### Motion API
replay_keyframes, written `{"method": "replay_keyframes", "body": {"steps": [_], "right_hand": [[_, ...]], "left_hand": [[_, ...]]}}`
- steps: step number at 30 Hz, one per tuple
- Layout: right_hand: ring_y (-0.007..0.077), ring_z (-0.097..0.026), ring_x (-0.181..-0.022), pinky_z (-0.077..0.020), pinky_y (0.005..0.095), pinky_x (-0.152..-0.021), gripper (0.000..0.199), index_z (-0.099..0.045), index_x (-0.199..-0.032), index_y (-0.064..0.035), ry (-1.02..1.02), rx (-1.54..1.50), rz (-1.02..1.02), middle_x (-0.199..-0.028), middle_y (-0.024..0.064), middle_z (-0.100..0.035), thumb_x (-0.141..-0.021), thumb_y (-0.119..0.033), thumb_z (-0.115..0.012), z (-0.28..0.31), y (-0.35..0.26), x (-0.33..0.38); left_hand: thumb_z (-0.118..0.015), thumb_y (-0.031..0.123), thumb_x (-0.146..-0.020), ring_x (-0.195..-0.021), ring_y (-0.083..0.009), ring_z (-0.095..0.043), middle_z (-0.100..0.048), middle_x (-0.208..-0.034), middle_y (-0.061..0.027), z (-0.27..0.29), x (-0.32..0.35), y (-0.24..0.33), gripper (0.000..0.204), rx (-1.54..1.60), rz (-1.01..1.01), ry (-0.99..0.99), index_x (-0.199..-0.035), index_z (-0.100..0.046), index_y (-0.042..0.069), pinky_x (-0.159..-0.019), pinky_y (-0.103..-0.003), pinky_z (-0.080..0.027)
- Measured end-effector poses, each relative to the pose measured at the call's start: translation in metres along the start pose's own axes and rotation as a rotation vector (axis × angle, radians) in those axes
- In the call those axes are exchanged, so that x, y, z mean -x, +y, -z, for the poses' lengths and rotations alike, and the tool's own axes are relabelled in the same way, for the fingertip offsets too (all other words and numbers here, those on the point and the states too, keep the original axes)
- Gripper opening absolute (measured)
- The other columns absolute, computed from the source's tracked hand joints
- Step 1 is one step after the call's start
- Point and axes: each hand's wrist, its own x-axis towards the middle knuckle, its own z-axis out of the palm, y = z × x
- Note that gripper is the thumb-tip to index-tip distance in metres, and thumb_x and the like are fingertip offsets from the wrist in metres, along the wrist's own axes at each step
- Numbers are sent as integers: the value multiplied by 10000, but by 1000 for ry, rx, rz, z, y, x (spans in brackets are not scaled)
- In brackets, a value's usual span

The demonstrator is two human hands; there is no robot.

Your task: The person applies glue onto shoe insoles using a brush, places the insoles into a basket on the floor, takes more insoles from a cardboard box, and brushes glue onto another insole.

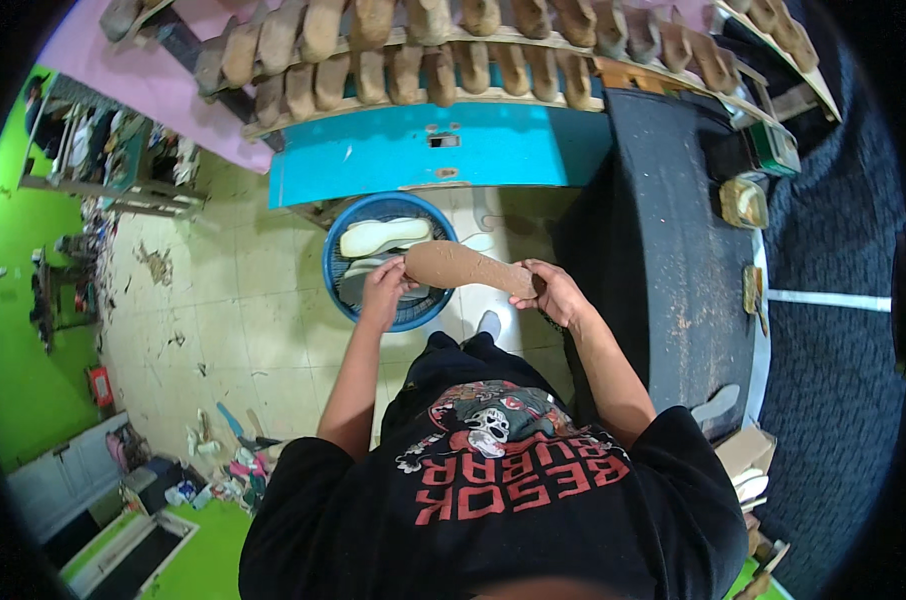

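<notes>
Between my two hands a brown shoe sole point(463, 268) is held level, its wide end to the left and its narrower end to the right. My left hand point(385, 290) pinches the wide end by its edge. At the other end, my right hand point(553, 292) grips the sole with the thumb on top and fingers beneath. Below the sole stands a round blue basket point(335, 222) on the floor. Inside it lie a cream sole point(378, 237) and several grey ones, partly hidden by my left hand and the held sole.
Wooden shoe lasts point(373, 75) line racks above a turquoise panel point(363, 150). At my right runs a dark-covered table point(663, 230) with a jar point(743, 203), a brush point(753, 290) and a light sole point(716, 402). Scraps and tools litter the tiled floor point(253, 250) at the left.
</notes>
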Motion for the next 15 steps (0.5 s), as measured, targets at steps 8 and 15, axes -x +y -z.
{"method": "replay_keyframes", "body": {"steps": [8,15], "right_hand": [[255,-737,-793,-629,333,-686,347,-645,-1227,-3,-137,160,-123,-1072,142,-702,-1061,-286,-531,17,34,-42],[203,-727,-876,-611,302,-781,355,-636,-1272,-25,-283,167,-121,-1114,100,-699,-1057,-299,-566,5,51,-50]], "left_hand": [[-605,342,-1013,-894,-146,-624,-656,-1044,-66,20,53,-41,422,-92,146,291,-1270,-634,8,-747,-318,-545],[-633,492,-983,-821,-160,-612,-600,-906,-52,31,68,-39,462,-84,253,411,-996,-617,30,-715,-299,-539]]}}
